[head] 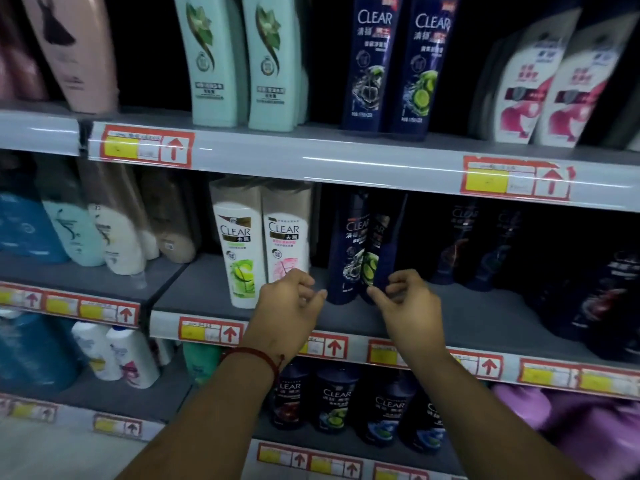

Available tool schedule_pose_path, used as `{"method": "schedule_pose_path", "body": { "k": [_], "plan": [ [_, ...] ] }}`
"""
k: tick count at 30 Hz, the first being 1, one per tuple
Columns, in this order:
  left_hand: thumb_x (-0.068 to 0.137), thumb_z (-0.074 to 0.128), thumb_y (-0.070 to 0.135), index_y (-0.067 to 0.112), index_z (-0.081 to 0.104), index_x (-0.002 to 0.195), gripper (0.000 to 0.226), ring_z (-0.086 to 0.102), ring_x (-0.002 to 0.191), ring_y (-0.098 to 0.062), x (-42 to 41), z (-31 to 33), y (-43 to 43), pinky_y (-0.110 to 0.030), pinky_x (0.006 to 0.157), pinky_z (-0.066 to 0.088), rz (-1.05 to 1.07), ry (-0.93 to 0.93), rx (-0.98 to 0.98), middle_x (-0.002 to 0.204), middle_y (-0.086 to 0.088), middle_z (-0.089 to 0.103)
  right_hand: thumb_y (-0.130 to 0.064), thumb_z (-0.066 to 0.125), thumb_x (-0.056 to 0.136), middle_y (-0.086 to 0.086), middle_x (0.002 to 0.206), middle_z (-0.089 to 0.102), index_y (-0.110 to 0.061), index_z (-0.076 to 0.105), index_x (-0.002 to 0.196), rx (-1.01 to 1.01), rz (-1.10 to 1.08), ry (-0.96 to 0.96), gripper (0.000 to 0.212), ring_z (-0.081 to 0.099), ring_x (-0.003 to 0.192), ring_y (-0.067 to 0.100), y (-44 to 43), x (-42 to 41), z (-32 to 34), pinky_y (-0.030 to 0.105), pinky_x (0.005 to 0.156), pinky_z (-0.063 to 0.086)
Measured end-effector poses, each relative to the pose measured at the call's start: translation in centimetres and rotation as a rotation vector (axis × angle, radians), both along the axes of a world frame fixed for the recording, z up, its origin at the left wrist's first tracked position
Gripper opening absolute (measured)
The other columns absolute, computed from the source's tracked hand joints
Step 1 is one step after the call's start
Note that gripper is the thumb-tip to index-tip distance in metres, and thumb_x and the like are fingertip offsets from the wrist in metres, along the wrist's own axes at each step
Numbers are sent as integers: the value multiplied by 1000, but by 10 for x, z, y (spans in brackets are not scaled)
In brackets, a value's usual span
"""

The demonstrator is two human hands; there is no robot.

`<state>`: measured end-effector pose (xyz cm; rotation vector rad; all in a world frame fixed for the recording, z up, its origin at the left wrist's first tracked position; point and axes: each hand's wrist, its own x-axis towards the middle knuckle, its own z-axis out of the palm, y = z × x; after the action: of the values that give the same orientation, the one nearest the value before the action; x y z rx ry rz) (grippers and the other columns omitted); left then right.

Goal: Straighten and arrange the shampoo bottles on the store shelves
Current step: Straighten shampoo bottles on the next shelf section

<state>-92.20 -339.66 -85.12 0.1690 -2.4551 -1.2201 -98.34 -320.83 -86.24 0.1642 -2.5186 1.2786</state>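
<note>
– Where's the problem pair?

– Middle shelf [450, 306], front edge: two dark blue bottles [346, 247], the right-hand one [377, 251] turned and overlapping its neighbour. White bottles [263, 237] stand straight just left.

– Your hands?

– Both empty, fingers loosely curled. Left hand [287, 306] near the pair's left base, right hand [405, 299] with a fingertip at the base of the turned one; contact unclear.

– Plan?

– Grip low on each, twist labels forward, part them, then align with the shelf lip.
</note>
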Motion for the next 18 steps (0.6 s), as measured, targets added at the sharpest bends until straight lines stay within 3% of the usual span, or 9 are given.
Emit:
{"method": "schedule_pose_path", "body": {
  "k": [5, 9, 12, 15, 17, 18],
  "plan": [
    [89, 70, 28, 20, 54, 117, 33, 66, 91, -12, -29, -10, 34, -33, 85, 57, -14, -6, 45, 104, 1, 68, -43, 75, 85, 3, 122, 60, -16, 50, 133, -27, -17, -46, 61, 61, 103, 18, 9, -18, -5, 27, 78, 49],
    [86, 74, 25, 17, 51, 125, 46, 66, 102, -15, -49, -16, 47, -35, 91, 56, 79, 62, 124, 114, 1, 68, -40, 78, 82, 1, 119, 64, -18, 52, 127, -65, 15, -51, 57, 64, 100, 17, -1, -29, -10, 29, 80, 54],
    [85, 76, 27, 20, 52, 126, 47, 64, 97, -9, -59, -17, 48, -28, 87, 54, 93, 61, 159, 110, 7, 67, -39, 80, 81, 2, 112, 65, -21, 52, 117, -97, 7, -47, 49, 64, 95, 17, -9, -37, -12, 35, 79, 56],
    [85, 77, 25, 28, 52, 116, 40, 54, 80, 12, -62, -20, 46, -6, 69, 45, 79, 47, 160, 94, 25, 57, -40, 77, 83, 2, 113, 63, -20, 50, 116, -104, 10, -44, 47, 64, 98, 21, -13, -41, -12, 41, 81, 56],
    [86, 76, 24, 32, 49, 112, 38, 51, 78, 16, -63, -22, 44, -5, 65, 43, 71, 42, 173, 91, 31, 51, -40, 74, 86, 4, 117, 61, -18, 49, 118, -71, 17, -50, 45, 62, 103, 25, -12, -43, -10, 45, 83, 55],
    [86, 76, 24, 32, 49, 111, 38, 51, 80, 13, -63, -22, 44, -7, 70, 44, 68, 40, 175, 91, 31, 51, -39, 72, 88, 5, 118, 60, -17, 49, 118, -40, 24, -57, 44, 61, 104, 27, -10, -43, -9, 45, 83, 55]
  ]
}}
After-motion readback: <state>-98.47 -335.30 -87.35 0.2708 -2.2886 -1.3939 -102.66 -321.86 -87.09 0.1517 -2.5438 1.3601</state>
